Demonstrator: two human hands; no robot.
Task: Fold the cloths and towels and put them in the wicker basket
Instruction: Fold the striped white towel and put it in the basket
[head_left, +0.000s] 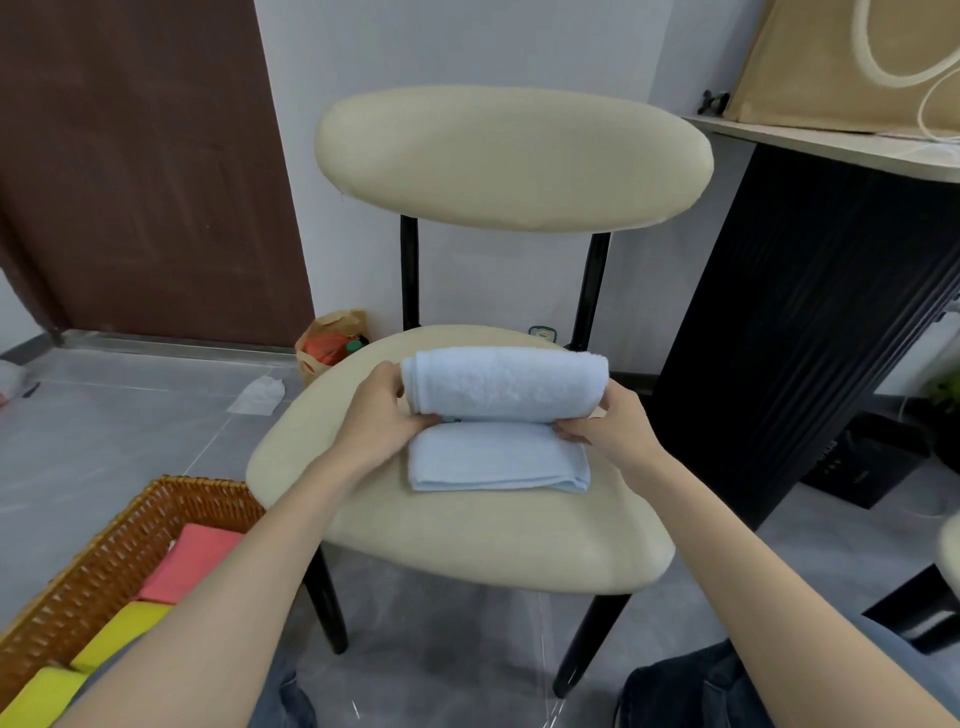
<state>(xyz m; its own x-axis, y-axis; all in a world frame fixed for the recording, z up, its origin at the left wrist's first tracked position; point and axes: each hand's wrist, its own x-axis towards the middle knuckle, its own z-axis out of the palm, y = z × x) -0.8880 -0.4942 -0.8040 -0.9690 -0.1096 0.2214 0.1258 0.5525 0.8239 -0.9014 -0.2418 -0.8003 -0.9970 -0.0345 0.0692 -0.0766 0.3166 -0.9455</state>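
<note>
Terry in pale blue, thick and fluffy: a towel (498, 410) lying on the middle of the chair seat (467, 540), toward its back edge. Far half lifted and curled over into a soft, rounded roll; near half flat, a tidy layered rectangle with square corners. At the roll's left end, the left hand (382, 415) clasping it, fingers curled in under the fold. At the right end, the right hand (610, 421) pinching where roll meets flat part, fingertips bent around the edge. Seat oval, padded, covered in smooth cream fabric, on black tapered legs; oval backrest (514, 156) in the same cream covering on two black posts. On the grey tiled floor off the seat's front left corner, a wicker basket (104, 551), rectangular, woven of glossy orange-brown cane. Inside, a folded pink cloth (195, 558) at the far end and two folded yellow cloths (122, 636) nearer, partly hidden by the left forearm. To the right of the chair, a black fluted cabinet (805, 322).
</note>
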